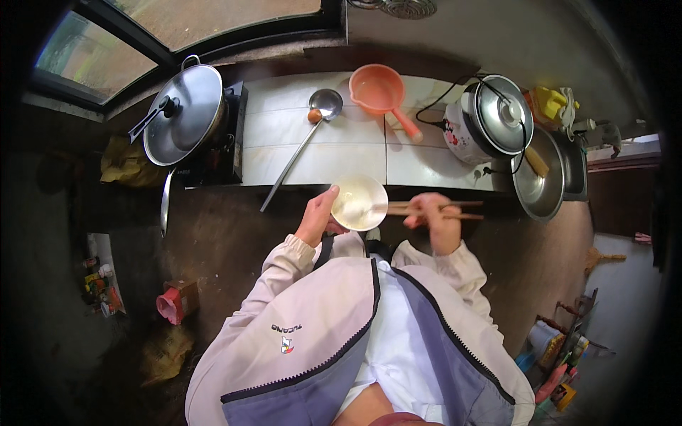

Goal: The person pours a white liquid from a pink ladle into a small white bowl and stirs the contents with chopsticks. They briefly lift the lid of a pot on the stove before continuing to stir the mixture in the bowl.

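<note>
My left hand [319,213] grips a white bowl [384,212] by its left side, just in front of the counter edge. Pale yellowish matter [354,205] lies inside the bowl; what it is I cannot tell. A pair of wooden chopsticks [397,207] is held in my right hand [434,215], their tips inside the bowl. The right hand is blurred. Beyond the bowl, a long-handled metal ladle [326,104] rests on the white tiled counter [335,160], its handle jutting past the front edge. A brown egg [315,116] sits against the ladle where handle meets cup.
On the left, a wok with a metal lid [184,114] stands on a stove [234,144], its handle reaching forward. A pink plastic dipper [378,88] lies at the back. Rightward are a rice cooker [503,117] with its cord, a metal basin [541,186] and a sink [575,165].
</note>
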Demonstrator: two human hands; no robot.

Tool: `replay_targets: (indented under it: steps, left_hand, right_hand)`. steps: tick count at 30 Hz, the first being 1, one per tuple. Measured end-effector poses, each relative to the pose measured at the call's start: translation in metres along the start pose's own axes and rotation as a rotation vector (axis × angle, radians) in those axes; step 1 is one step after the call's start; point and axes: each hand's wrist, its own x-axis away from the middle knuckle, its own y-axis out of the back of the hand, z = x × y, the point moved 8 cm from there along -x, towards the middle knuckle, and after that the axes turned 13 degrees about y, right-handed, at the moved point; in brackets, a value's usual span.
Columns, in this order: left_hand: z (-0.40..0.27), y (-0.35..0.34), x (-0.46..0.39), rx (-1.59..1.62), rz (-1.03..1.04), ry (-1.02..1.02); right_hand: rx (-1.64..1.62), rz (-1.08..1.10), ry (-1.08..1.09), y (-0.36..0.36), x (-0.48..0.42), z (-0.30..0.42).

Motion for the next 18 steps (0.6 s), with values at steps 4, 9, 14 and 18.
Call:
replay_targets:
  steps: [4,9,14,18]
  left_hand:
    - [-0.006,-0.003,0.002,0.004,-0.048,-0.033]
    - [0.002,0.003,0.003,0.016,-0.034,0.008]
    - [0.000,0.006,-0.001,0.013,-0.035,0.026]
    - [0.002,-0.001,0.000,-0.014,-0.024,0.039]
  right_hand:
    - [-0.035,0.090,-0.026,-0.023,0.012,-0.024]
    - [0.042,-0.050,0.041,0.004,-0.005,-0.007]
    - [-0.061,0.038,0.003,-0.010,0.005,-0.009]
    - [0.000,0.094,-0.062,-0.019,0.006,-0.033]
